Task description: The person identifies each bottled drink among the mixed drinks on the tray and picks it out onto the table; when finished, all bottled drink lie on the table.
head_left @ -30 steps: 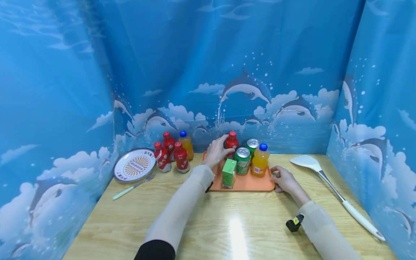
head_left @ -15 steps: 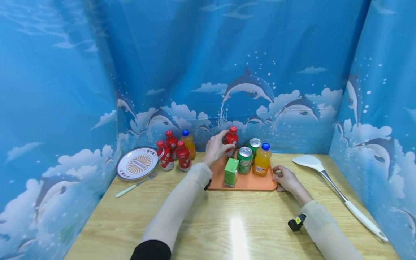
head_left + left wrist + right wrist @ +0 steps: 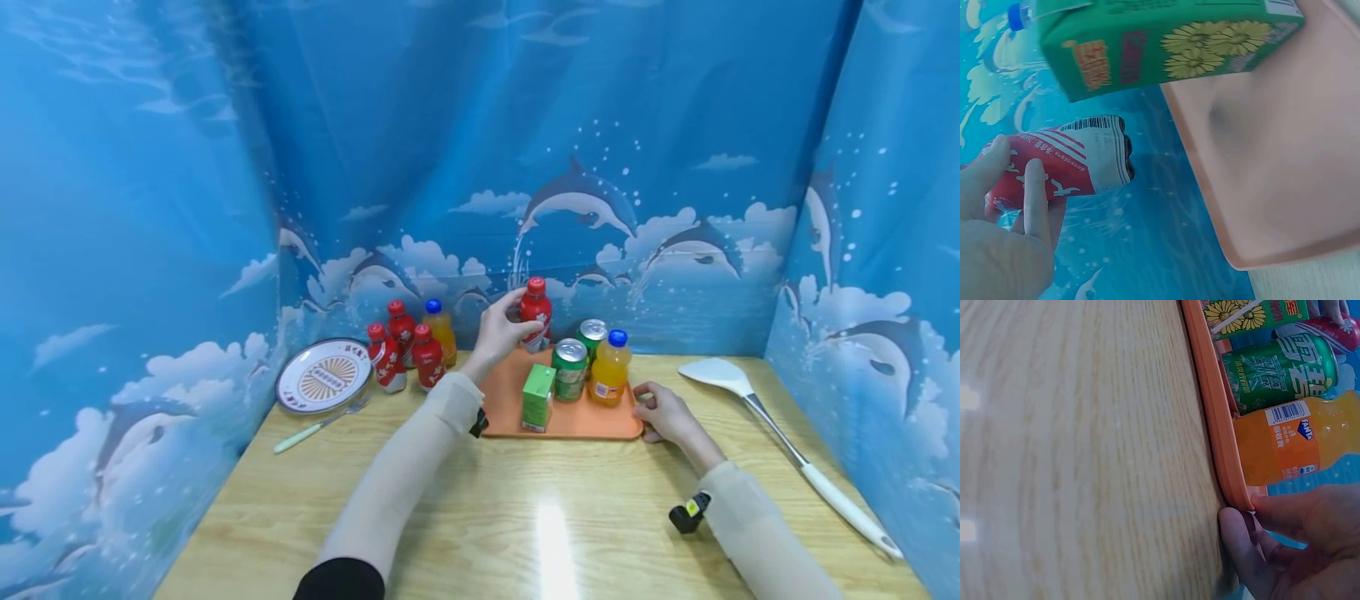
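My left hand (image 3: 497,335) grips a red bottle (image 3: 536,312) above the back of the orange tray (image 3: 592,426); in the left wrist view the red bottle (image 3: 1066,162) is tilted, its base off the tray (image 3: 1200,181). My right hand (image 3: 669,414) pinches the tray's front right corner, thumb on the rim in the right wrist view (image 3: 1229,456). On the tray stand a green carton (image 3: 537,398), two green cans (image 3: 570,369) and an orange bottle with a blue cap (image 3: 610,368).
Left of the tray, three red bottles (image 3: 429,358) and another orange bottle (image 3: 442,333) stand together. Beside them are a patterned plate (image 3: 324,376) and a fork with a pale green handle (image 3: 298,437). A white-handled spatula (image 3: 840,500) lies at the right. Printed curtains surround the table.
My left hand has raised the red bottle up from among the drinks on the tray. My right hand stays at the tray's corner. The whole head view has shifted slightly.
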Available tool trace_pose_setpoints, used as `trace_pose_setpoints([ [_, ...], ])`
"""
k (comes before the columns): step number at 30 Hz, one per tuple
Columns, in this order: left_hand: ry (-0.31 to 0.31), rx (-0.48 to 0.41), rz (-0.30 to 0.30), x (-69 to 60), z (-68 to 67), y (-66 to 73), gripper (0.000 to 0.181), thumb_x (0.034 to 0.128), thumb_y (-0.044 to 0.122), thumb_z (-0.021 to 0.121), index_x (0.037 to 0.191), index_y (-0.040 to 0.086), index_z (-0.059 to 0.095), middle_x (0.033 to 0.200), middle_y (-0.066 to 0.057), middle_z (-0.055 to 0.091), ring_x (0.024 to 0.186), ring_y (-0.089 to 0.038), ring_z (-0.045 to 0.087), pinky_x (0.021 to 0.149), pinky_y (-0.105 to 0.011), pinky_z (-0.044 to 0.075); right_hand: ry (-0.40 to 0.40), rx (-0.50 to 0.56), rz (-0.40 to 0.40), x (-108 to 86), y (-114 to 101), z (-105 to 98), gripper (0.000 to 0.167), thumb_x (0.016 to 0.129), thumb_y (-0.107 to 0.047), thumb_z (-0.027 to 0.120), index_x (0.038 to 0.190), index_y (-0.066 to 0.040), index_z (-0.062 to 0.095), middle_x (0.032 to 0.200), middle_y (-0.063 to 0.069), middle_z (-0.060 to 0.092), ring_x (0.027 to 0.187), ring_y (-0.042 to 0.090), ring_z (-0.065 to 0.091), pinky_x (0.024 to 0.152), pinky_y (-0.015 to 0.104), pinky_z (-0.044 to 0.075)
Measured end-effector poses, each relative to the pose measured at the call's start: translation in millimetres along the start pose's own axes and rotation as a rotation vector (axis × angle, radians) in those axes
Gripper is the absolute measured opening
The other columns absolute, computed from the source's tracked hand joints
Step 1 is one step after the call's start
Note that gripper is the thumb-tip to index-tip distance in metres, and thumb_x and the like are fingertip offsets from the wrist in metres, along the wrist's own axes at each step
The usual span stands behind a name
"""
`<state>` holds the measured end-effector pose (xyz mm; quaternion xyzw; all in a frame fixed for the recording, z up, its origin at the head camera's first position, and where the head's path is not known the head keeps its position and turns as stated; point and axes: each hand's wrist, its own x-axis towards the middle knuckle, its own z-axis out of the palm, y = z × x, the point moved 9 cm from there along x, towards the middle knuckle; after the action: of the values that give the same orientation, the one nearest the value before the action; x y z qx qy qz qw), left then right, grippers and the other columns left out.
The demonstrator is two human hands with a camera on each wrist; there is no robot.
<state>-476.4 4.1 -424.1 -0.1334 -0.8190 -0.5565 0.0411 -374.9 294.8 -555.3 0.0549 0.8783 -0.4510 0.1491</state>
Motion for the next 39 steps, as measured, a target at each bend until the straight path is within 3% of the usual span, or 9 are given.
trace_pose_setpoints([
  [5,-0.044,-0.063,-0.025,-2.4,-5.2,5.2,0.07,0.0937,0.022,0.082,0.156,0.028,0.051,0.15,-0.007,0.061,0.13,-0.029,0.065,0.104,-0.048,0.061,0.002,-0.007,-0.008,-0.3,-0.5,0.3,0.044,0.106,-0.005,0.055,0.147,0.007,0.042,0.107,0.022,0.061,0.078,0.018,0.067,0.064,0.034,0.065],
  [13,-0.181,-0.266,-0.046,-2.3,-10.7,11.1,0.068,0.0945,0.016,0.08,0.155,0.028,0.052,0.153,-0.01,0.057,0.134,-0.035,0.062,0.098,-0.047,0.064,-0.001,-0.007,-0.015,0.0,-0.6,0.6,0.044,0.106,-0.004,0.056,0.147,0.008,0.042,0.107,0.023,0.06,0.078,0.018,0.067,0.064,0.034,0.066],
  [21,-0.276,-0.296,-0.028,-6.5,-17.7,20.2,0.067,0.0942,0.014,0.08,0.154,0.028,0.053,0.153,-0.01,0.058,0.136,-0.035,0.062,0.095,-0.047,0.065,-0.012,0.006,-0.011,2.1,-0.5,0.1,0.046,0.106,-0.004,0.056,0.147,0.008,0.041,0.107,0.022,0.06,0.079,0.018,0.067,0.064,0.033,0.066],
  [26,-0.328,-0.334,-0.049,-11.5,-23.9,22.8,0.068,0.0945,0.014,0.079,0.155,0.027,0.051,0.155,-0.011,0.057,0.138,-0.035,0.061,0.096,-0.047,0.064,-0.016,0.003,0.012,3.2,1.3,1.2,0.046,0.106,-0.005,0.056,0.148,0.006,0.041,0.108,0.021,0.06,0.081,0.019,0.067,0.065,0.033,0.066],
  [31,-0.363,-0.396,-0.072,-14.4,-30.7,24.3,0.069,0.0964,0.012,0.075,0.157,0.029,0.047,0.157,-0.012,0.055,0.14,-0.036,0.059,0.095,-0.045,0.065,-0.008,0.002,0.007,2.7,0.6,0.0,0.046,0.106,-0.005,0.056,0.148,0.007,0.041,0.109,0.023,0.06,0.081,0.019,0.067,0.065,0.034,0.066],
  [39,-0.395,-0.445,-0.053,-21.6,-40.6,30.6,0.069,0.0983,0.01,0.069,0.159,0.03,0.042,0.161,-0.011,0.051,0.143,-0.038,0.055,0.092,-0.042,0.065,-0.01,0.004,-0.013,-0.1,-1.2,-1.8,0.046,0.106,-0.004,0.056,0.148,0.008,0.04,0.109,0.024,0.06,0.081,0.019,0.067,0.065,0.033,0.066],
])
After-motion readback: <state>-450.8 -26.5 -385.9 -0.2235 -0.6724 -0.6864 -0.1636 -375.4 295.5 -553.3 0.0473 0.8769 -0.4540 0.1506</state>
